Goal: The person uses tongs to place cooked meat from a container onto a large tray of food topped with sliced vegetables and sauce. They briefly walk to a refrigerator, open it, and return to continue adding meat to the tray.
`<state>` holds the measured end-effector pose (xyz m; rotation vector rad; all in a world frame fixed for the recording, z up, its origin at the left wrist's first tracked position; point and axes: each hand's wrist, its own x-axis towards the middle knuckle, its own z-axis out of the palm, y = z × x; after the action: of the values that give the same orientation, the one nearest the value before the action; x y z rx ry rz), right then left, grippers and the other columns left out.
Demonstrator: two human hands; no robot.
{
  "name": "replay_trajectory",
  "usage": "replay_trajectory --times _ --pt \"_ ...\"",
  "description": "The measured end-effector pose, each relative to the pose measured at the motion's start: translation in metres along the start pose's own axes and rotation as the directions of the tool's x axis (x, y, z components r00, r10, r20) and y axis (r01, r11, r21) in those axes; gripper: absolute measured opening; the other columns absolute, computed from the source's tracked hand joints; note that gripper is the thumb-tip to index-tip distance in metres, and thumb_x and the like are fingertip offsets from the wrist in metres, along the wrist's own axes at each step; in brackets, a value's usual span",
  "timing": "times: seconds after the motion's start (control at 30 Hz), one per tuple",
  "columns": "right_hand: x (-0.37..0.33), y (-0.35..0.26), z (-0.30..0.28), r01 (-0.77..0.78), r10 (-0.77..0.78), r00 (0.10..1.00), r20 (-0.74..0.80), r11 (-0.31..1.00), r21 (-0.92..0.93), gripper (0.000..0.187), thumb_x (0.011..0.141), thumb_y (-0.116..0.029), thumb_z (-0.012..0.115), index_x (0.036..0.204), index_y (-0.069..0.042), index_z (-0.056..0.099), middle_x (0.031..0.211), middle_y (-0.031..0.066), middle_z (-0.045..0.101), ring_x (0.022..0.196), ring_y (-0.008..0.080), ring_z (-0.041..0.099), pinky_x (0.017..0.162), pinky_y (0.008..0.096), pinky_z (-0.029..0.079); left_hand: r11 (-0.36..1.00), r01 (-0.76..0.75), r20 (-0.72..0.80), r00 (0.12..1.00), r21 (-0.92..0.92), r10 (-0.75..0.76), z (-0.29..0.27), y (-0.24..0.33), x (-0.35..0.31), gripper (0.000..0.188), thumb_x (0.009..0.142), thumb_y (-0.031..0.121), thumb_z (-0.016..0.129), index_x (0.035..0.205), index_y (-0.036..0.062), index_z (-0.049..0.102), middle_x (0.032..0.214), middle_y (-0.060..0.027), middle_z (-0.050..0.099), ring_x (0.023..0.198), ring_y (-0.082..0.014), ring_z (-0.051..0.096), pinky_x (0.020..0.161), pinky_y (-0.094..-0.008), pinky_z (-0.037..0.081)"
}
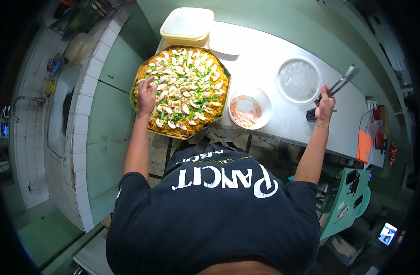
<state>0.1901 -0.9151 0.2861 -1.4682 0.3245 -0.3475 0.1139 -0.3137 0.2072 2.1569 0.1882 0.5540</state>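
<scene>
A wide eight-sided tray holds orange-yellow noodles topped with chopped greens, white egg wedges and small pinkish pieces. My left hand is over the tray's left side, its fingers apart at the edge of the food; nothing shows in it. On the right, my right hand is closed around metal tongs, whose scalloped end points up and away. Close to that hand stands a round white tub with a pale, cloudy surface. A white bowl with pink and white bits sits between tray and tub.
Behind the tray stands a cream lidded container, beside a white board or lid. A small black object lies by my right wrist. The white table meets a green wall; a tiled sink is at left.
</scene>
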Motion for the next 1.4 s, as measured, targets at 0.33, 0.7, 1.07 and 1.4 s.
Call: replay_trajectory --times 0.33,0.7,1.07,1.4 --pt "-0.074 0.138 0.05 -0.325 0.368 0.923 0.112 0.902 -0.284 0.015 0.089 -0.02 0.065 0.094 -0.006 0.064 0.076 0.0013 0.063 0.062 0.0097 0.06 0.055 0.027 0.052 0.86 -0.504 0.583 0.675 -0.083 0.452 0.178 0.164 -0.017 0.063 0.083 0.036 0.067 0.136 0.0103 0.044 0.134 -0.018 0.047 0.123 -0.0326 0.045 0.103 -0.05 0.038" --pt "-0.093 0.136 0.084 -0.13 0.193 0.979 0.063 0.834 -0.536 0.027 0.089 -0.027 0.06 0.096 -0.002 0.064 0.076 0.0122 0.068 0.065 0.0271 0.065 0.062 0.0387 0.051 0.627 -0.754 0.929 0.347 0.198 0.124 0.213 0.205 -0.054 0.127 0.05 0.087 0.062 0.152 0.0255 0.018 0.154 -0.0268 0.011 0.14 -0.0509 0.011 0.103 -0.0747 0.012" --pt "-0.128 0.145 0.092 0.033 -0.129 0.987 -0.099 0.752 -0.658 0.04 0.084 -0.045 0.063 0.089 -0.005 0.06 0.077 0.0187 0.064 0.076 0.0386 0.064 0.068 0.047 0.049 0.803 -0.565 0.313 0.741 -0.189 0.594 0.235 0.151 -0.062 0.068 0.081 0.023 0.068 0.138 -0.0003 0.039 0.129 -0.0233 0.053 0.126 -0.0387 0.044 0.104 -0.0484 0.033" --pt "-0.381 0.101 -0.043 -0.255 -0.282 0.656 -0.7 0.79 -0.557 0.037 0.086 -0.039 0.064 0.093 -0.002 0.064 0.077 0.0205 0.064 0.068 0.0346 0.063 0.061 0.0427 0.047 0.952 0.295 0.898 -0.436 0.086 0.054 0.226 0.218 -0.153 0.075 0.088 0.047 0.056 0.146 0.0143 0.02 0.137 -0.0128 0.042 0.121 -0.0356 0.048 0.09 -0.0523 0.045"
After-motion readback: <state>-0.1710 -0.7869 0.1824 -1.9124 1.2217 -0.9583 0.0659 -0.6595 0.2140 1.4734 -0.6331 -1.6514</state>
